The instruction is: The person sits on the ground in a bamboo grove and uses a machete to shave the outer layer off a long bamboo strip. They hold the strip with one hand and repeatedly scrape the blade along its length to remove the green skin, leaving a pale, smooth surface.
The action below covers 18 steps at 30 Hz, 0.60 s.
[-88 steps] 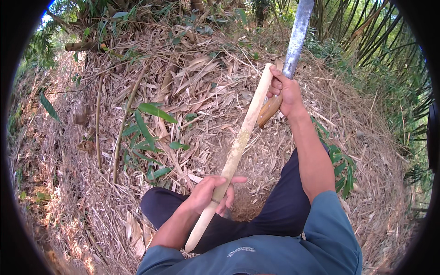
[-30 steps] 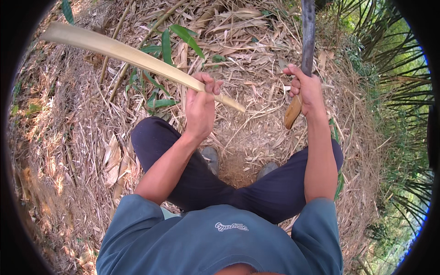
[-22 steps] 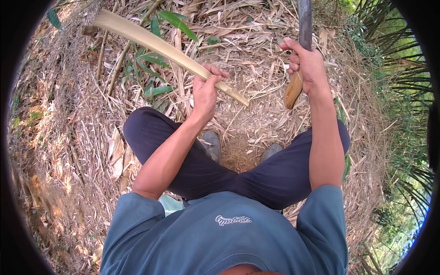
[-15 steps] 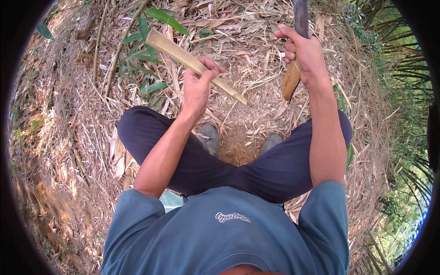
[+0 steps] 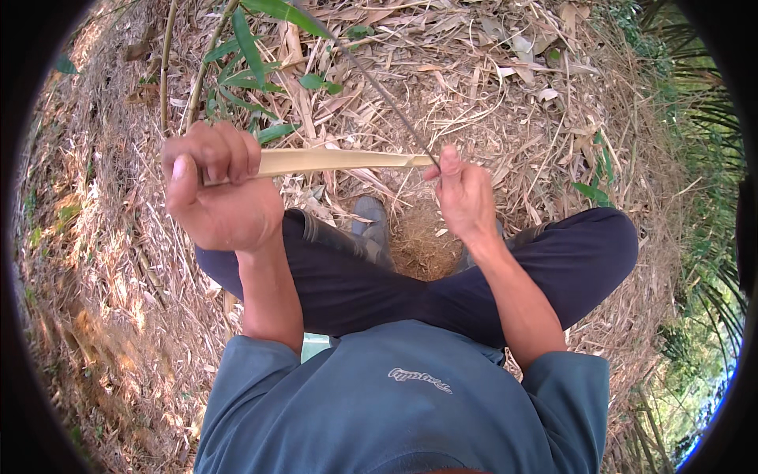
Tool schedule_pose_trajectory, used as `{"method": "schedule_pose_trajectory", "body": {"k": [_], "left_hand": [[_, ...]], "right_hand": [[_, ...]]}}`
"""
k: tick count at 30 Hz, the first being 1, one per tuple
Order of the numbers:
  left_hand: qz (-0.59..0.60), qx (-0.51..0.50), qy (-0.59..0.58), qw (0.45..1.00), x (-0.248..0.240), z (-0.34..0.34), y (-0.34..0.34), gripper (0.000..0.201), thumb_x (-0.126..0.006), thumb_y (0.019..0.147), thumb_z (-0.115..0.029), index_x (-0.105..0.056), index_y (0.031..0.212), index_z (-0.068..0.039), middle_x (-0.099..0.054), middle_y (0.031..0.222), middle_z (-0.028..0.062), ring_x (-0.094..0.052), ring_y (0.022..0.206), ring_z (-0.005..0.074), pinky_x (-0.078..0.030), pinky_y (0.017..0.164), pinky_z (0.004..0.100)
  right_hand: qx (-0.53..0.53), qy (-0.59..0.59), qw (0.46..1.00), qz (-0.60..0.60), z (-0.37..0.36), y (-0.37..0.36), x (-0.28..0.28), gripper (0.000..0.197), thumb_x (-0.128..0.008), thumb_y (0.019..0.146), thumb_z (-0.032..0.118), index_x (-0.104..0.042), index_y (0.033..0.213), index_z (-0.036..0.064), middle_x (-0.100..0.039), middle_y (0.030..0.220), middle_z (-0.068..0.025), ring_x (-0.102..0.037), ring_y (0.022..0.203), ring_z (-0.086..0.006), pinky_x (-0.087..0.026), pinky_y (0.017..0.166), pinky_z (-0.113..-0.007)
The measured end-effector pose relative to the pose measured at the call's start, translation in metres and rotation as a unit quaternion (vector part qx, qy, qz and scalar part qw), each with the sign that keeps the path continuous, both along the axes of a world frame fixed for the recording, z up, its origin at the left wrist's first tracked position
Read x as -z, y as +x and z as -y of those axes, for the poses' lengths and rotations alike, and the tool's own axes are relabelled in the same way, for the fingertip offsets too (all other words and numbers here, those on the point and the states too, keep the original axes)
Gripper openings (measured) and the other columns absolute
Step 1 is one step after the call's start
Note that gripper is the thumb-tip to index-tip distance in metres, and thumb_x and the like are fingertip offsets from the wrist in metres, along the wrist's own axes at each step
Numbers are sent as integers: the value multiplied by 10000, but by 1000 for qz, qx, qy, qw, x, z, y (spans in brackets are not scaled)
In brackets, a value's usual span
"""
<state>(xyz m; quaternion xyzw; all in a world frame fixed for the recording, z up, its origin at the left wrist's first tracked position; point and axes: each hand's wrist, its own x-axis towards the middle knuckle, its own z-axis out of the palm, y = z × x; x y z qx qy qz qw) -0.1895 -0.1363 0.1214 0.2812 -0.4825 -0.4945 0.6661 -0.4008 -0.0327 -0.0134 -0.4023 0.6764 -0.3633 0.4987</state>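
Stems [image 5: 166,71], thin and brown, stood at the upper left, just beyond the left hand [image 5: 225,189], whose fingers were curled tight around one end of a pale, split strip [image 5: 339,160]. Long green leaves [image 5: 249,51] hung beside the stems, one tip close above the strip in the view and another leaf crossed by the blade [image 5: 379,88]. The strip ran level to the right, from the left hand toward the right hand [image 5: 467,193], above bent legs in dark trousers [image 5: 584,253]. A grey boot [image 5: 371,225] showed below it, and a blue-green shirt [image 5: 403,403] filled the lower middle, with a pale green thing [image 5: 314,346] partly hidden beside its left sleeve. The blade, seen almost edge-on as a thin dark line, slanted down to the right and met the strip's right end in the view. The right hand was closed at the blade's base, thumb up, the handle hidden; whether its fingers also touched the strip's tip could not be told. Dry leaves and straw-coloured litter [image 5: 142,261] covered the ground, sunlit in patches on the left, with a barer brown patch [image 5: 426,245] beside the boot, and on the right green growth [image 5: 703,182] with long dark stalks filled the curved edge
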Motion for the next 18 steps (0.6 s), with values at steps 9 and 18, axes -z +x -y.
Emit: {"method": "schedule_pose_trajectory", "body": {"k": [9,18], "left_hand": [[95,-119,-167,974,23,-51,9,305,-481,966,-296,-354,759,-110,-349,681,30,-377,531,131,-327,435,267],[73,-22,-124,989,17,-64,14,373,-505,991,-354,-348,735,-133,-313,662,20,-329,528,152,-331,489,313]], "right_hand": [[-106,-87,990,-33,-23,68,-47,456,-441,967,262,-678,682,-4,-596,565,-207,-597,503,-380,-488,598,-483],[-79,73,993,-51,-34,64,8,442,-398,912,226,-643,640,-22,-619,602,-197,-604,564,-370,-491,637,-443]]}}
